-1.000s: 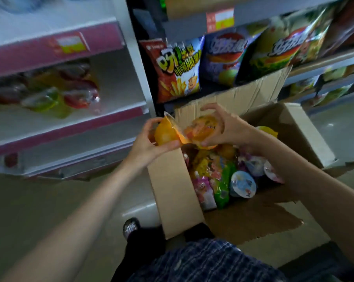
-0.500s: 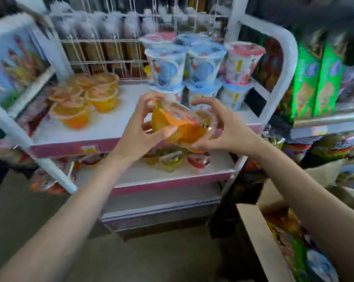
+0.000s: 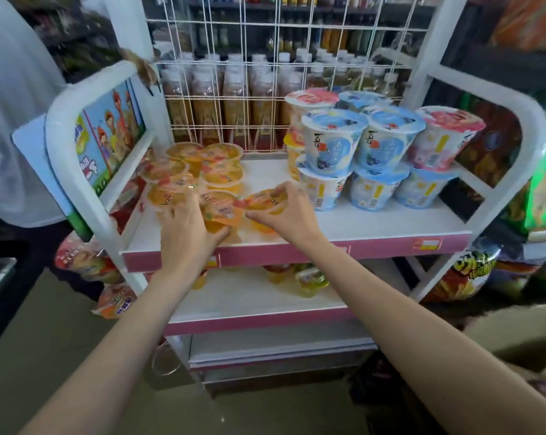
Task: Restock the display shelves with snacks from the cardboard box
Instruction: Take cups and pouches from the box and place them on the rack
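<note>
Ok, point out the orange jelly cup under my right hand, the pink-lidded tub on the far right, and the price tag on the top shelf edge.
Orange jelly cup (image 3: 264,199), head view, on its lid.
Pink-lidded tub (image 3: 439,146), head view, on its side wall.
Price tag (image 3: 428,244), head view, on its middle.

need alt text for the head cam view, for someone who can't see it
Two bare hands set orange jelly cups on the top shelf of a white and pink display rack: the left hand grips one cup, the right hand another. More orange cups sit behind on the left, stacked blue and pink tubs on the right.
</note>
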The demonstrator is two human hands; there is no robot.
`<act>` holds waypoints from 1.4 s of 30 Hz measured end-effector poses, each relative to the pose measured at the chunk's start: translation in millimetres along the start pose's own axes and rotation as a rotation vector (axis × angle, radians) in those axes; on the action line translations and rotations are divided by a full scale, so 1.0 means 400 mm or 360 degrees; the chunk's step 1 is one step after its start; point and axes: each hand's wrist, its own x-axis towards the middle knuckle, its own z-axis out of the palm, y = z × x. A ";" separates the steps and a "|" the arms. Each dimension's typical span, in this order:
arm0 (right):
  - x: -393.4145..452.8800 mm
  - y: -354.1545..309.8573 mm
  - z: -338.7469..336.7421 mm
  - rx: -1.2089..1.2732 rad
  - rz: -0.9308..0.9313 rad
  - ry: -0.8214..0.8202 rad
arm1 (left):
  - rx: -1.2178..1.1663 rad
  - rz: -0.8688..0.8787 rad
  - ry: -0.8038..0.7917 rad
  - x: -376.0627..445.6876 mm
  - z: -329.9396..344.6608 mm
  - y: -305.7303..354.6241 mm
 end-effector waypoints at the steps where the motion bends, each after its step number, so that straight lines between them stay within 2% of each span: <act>1: 0.008 -0.002 0.003 -0.0022 -0.0006 -0.0028 | 0.0098 -0.0014 0.0019 0.002 0.003 -0.011; 6: 0.024 -0.014 0.050 0.0011 -0.0032 -0.0092 | 0.0197 -0.0208 0.0109 -0.014 -0.018 -0.050; 9: 0.024 -0.030 0.092 0.0063 -0.0055 -0.0115 | 0.0333 -0.0222 0.0144 -0.010 -0.037 -0.067; 14: 0.017 -0.029 0.067 -0.0006 -0.0127 -0.0182 | 0.0374 0.0109 0.0079 -0.011 -0.031 -0.073; 17: -0.030 0.018 -0.027 -0.0061 -0.0263 -0.0159 | 0.0089 0.0392 0.0227 -0.051 -0.003 -0.027; 20: -0.114 0.108 -0.162 -0.0185 -0.0211 -0.0107 | -0.0262 0.0653 0.0215 -0.103 0.054 0.061; 23: -0.214 0.236 -0.306 -0.0385 -0.0049 0.0016 | -0.0450 0.0826 0.0059 -0.152 0.138 0.167; 28: -0.385 0.428 -0.520 -0.0528 0.0400 0.0285 | -0.0594 0.1105 -0.0364 -0.236 0.278 0.354; 32: -0.507 0.582 -0.652 -0.0552 0.0691 0.0305 | -0.0643 0.1217 -0.0656 -0.322 0.391 0.504; 35: -0.570 0.753 -0.733 -0.0595 0.0948 0.0181 | -0.0571 0.1233 -0.0874 -0.402 0.491 0.595; 39: -0.608 1.040 -0.803 -0.0586 0.1339 -0.0084 | -0.0451 0.1035 -0.1081 -0.492 0.630 0.701; 42: -0.633 1.238 -0.806 -0.0648 0.1356 -0.0386 | -0.0379 0.0915 -0.1224 -0.561 0.725 0.781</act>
